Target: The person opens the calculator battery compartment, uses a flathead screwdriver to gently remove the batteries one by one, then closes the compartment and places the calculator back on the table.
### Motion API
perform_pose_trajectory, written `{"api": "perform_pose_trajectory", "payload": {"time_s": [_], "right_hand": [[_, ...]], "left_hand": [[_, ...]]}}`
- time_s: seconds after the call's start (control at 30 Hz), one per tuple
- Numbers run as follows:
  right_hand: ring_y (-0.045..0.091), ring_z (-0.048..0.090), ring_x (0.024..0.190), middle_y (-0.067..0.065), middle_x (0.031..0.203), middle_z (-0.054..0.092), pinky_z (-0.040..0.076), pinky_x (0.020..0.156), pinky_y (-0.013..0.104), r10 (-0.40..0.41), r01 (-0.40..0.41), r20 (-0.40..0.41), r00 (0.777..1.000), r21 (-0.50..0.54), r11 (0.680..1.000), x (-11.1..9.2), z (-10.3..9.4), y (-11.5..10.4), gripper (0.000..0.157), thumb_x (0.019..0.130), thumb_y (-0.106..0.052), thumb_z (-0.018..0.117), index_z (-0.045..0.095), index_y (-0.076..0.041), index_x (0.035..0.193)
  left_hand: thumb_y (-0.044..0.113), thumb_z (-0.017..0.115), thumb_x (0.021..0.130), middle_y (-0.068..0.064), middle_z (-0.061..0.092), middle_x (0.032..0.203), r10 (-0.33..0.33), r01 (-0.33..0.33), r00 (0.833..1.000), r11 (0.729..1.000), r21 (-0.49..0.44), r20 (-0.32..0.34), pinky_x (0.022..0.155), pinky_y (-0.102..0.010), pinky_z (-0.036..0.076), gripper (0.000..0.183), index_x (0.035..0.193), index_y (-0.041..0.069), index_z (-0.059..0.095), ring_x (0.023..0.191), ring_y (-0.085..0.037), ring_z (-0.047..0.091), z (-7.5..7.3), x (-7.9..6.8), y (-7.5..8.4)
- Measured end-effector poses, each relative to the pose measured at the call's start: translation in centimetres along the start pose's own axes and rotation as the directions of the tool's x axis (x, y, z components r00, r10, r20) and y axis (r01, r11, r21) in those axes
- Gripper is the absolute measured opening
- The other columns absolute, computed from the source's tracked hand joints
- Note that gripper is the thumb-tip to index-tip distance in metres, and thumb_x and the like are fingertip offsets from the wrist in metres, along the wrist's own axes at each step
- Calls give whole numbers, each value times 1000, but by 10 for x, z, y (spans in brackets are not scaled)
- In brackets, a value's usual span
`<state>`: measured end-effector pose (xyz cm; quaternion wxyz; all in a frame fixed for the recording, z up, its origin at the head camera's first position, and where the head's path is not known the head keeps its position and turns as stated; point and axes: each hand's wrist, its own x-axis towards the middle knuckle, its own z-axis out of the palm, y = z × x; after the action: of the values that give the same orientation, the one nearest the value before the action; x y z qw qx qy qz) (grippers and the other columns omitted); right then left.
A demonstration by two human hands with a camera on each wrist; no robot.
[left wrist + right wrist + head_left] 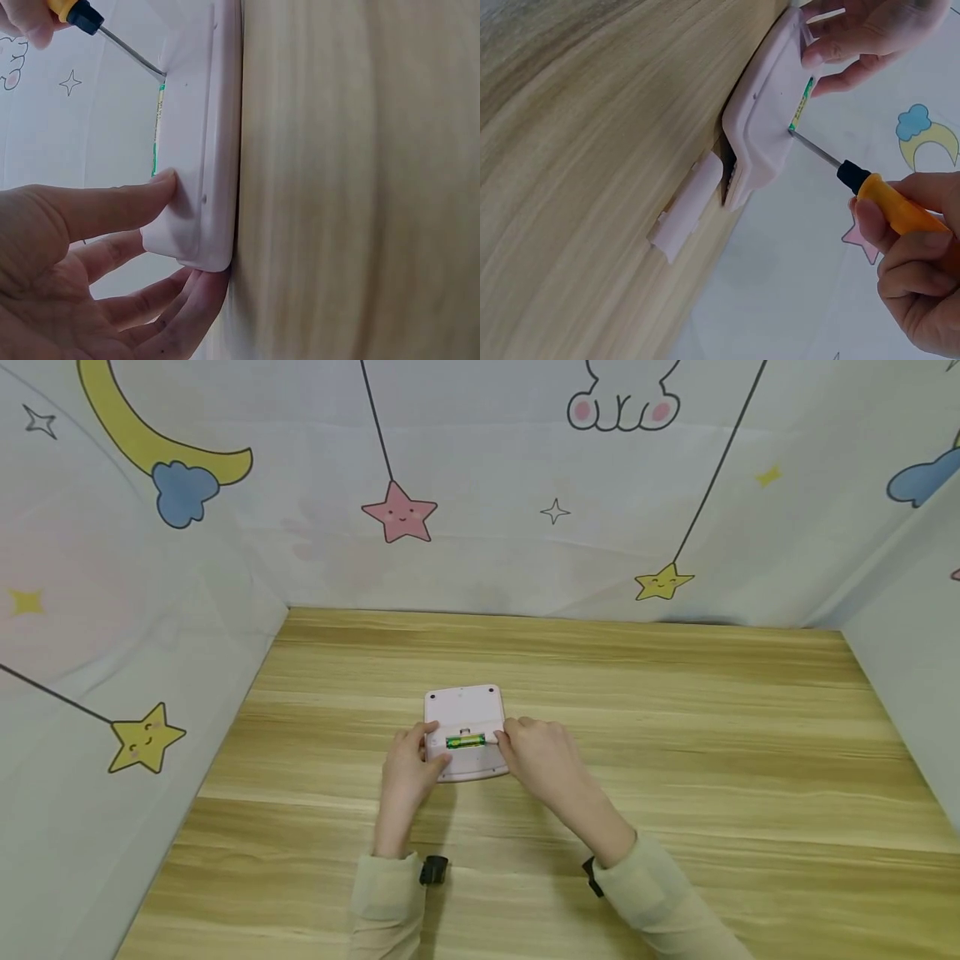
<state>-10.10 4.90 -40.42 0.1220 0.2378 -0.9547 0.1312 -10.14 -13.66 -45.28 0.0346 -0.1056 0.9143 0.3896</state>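
A pale pink calculator (462,708) lies face down on the wooden table, its battery slot uncovered. Inside the slot sits a green and yellow battery (466,742). My left hand (408,766) grips the calculator's left side, thumb on its back and fingers along the edge. In my right hand (542,758) is a screwdriver (898,205) with an orange-yellow handle and black collar. Its metal tip meets the end of the battery, seen in both wrist views. Beside the calculator, a curved pink battery cover (687,207) lies on the table, hidden by the right hand in the head view.
The wood-grain table (720,735) stretches out on both sides of the calculator. A white cloth backdrop (487,568) with stars, a moon and clouds encloses its back and sides. Black straps (433,870) with cameras sit at the sleeve cuffs.
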Motion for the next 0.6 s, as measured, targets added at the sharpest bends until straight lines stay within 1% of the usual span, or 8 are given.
{"api": "perform_pose_trajectory", "payload": {"time_s": [0.1,0.17,0.27,0.37,0.5,0.6], "right_hand": [[4,33,45,-2,53,49,21,41,15,24,-25,8,1000,37,999,-1,1,2,23,89,-17,67,63,-6,69],[4,36,46,-1,55,54,24,41,14,28,-28,-4,1000,75,997,-1,3,5,19,88,-15,68,66,-5,72],[4,42,48,3,62,63,32,43,14,27,-22,-36,999,142,990,-1,6,10,13,86,-11,69,70,-3,77],[5,52,54,6,71,70,42,48,17,42,-27,-70,997,200,979,-3,10,18,9,84,-9,70,72,-3,78],[10,61,60,7,75,73,50,54,23,76,-50,-76,994,296,954,-6,15,28,10,85,-8,69,74,-3,78],[16,68,67,10,79,74,56,61,29,102,-68,-69,992,389,919,-8,18,34,12,87,-9,67,75,-1,81]], "left_hand": [[11,73,82,-20,57,113,2,-2,1000,1000,8,1,75,-36,46,52,131,8,57,93,-28,56,0,0,0],[11,73,82,-20,57,112,5,-5,1000,1000,12,0,73,-34,44,52,131,8,57,91,-27,55,0,1,0],[11,73,81,-19,57,110,11,-11,1000,1000,12,-4,69,-30,39,51,130,8,58,87,-25,52,1,1,0],[10,74,81,-19,57,107,25,-25,1000,1000,9,-11,66,-27,35,50,129,7,59,83,-24,50,1,1,0],[9,74,80,-19,57,106,30,-30,999,1000,5,-17,65,-26,33,50,128,6,60,81,-23,49,1,0,-1],[9,74,80,-19,57,106,28,-28,999,1000,-1,-17,65,-26,33,50,128,6,60,82,-23,48,1,0,-1]]}}
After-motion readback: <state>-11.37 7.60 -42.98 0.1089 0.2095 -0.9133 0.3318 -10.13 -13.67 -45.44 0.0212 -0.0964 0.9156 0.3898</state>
